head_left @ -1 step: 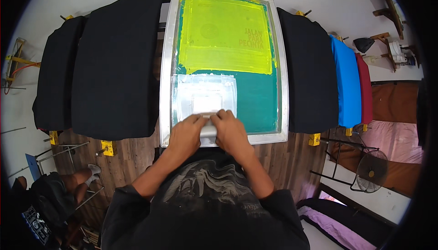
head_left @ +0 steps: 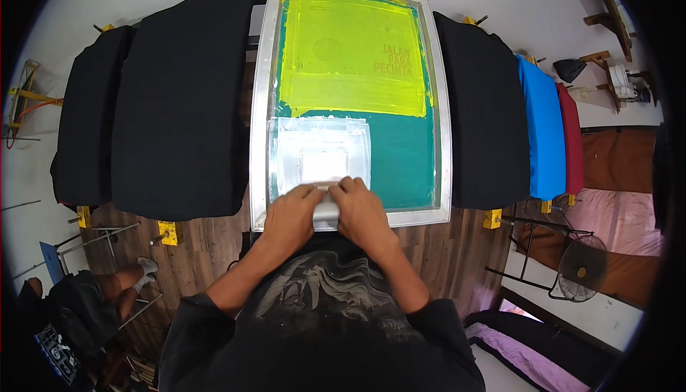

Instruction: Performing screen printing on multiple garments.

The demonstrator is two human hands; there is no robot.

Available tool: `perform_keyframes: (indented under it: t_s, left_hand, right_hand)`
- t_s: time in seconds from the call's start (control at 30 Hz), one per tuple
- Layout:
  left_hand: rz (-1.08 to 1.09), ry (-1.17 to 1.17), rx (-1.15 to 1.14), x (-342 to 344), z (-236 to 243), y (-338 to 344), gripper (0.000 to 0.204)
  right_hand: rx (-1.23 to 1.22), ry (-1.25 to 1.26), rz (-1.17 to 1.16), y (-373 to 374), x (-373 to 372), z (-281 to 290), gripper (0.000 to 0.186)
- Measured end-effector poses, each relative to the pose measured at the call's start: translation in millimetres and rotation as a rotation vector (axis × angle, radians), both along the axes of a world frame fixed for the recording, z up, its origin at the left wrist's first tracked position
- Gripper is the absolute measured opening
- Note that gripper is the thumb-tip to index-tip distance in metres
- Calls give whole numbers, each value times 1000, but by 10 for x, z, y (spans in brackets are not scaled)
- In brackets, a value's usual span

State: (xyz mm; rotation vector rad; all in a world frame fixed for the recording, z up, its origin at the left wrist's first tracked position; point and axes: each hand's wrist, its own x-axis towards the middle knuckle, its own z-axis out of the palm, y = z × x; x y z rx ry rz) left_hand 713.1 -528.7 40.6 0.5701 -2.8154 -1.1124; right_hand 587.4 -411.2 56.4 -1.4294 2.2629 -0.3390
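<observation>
Both hands grip a squeegee (head_left: 326, 212) at the near end of a silkscreen frame (head_left: 444, 142). My left hand (head_left: 289, 213) and my right hand (head_left: 359, 210) sit side by side, fingers wrapped over its top edge and thumbs close together. The squeegee's blade is hidden behind my fingers. Just beyond it, a patch of white ink (head_left: 321, 152) covers the near left part of the green mesh (head_left: 401, 152). Yellow-green tape or film (head_left: 350, 42) covers the far half of the mesh, with faint reddish lettering under it.
Black shirts on boards (head_left: 182, 106) flank the frame, with another black one (head_left: 486, 117), a blue one (head_left: 542, 131) and a red one (head_left: 571, 138) to the right. A fan (head_left: 581, 269) stands lower right. Another person (head_left: 82, 306) is at lower left.
My hands and the squeegee have shifted very slightly toward me. The frame and the shirts stay where they were.
</observation>
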Motion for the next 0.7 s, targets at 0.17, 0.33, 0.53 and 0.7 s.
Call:
perform_keyframes:
  t_s: [0.17,0.33,0.53,0.7]
  left_hand:
    - [-63,-35,67,-69,147,-144,39]
    - [36,68,-5,-424,63,-406,36]
    - [-34,99,-25,-244,-62,-264,46]
    - [-109,-11,22,57,49,-24,53]
  right_hand:
    - [29,-41,36,-53,-93,100,37]
    - [-53,43,-2,-415,-441,43,32]
    - [-94,39,22,-263,-314,-49,41]
    - [-48,73,52,72,38,-29,35]
